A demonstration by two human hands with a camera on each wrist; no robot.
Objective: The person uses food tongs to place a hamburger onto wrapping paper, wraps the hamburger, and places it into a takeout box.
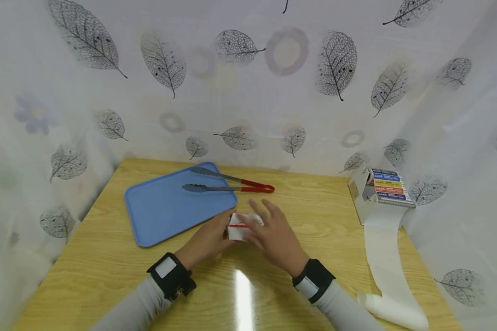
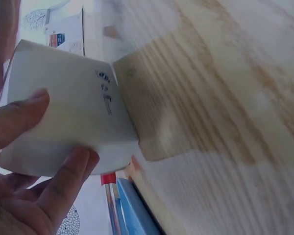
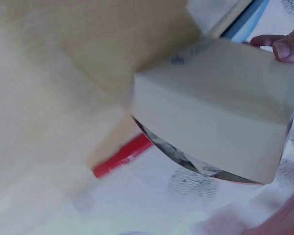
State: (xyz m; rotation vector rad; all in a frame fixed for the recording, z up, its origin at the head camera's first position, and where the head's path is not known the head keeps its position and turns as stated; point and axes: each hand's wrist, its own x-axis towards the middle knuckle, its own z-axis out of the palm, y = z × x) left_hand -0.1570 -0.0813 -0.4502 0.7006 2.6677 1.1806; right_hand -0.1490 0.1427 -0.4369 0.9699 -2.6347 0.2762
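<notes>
A small white box (image 1: 235, 233) with a red line across its top stands over the middle of the table. My left hand (image 1: 209, 240) grips it from the left, thumb and fingers around its sides; the left wrist view shows the fingers on the pale box (image 2: 63, 83) with small blue print. My right hand (image 1: 278, 236) hovers at its upper right, fingers spread and blurred; whether they touch the box I cannot tell. In the right wrist view, a dark gap runs along one edge of the box (image 3: 215, 103).
A blue tray (image 1: 161, 216) lies at the left. Tongs (image 1: 228, 188) with red handles rest partly on it. On the right, a dispenser (image 1: 358, 195) holds several coloured packs (image 1: 389, 184), and a long white paper strip (image 1: 383, 248) trails to a roll (image 1: 397, 312).
</notes>
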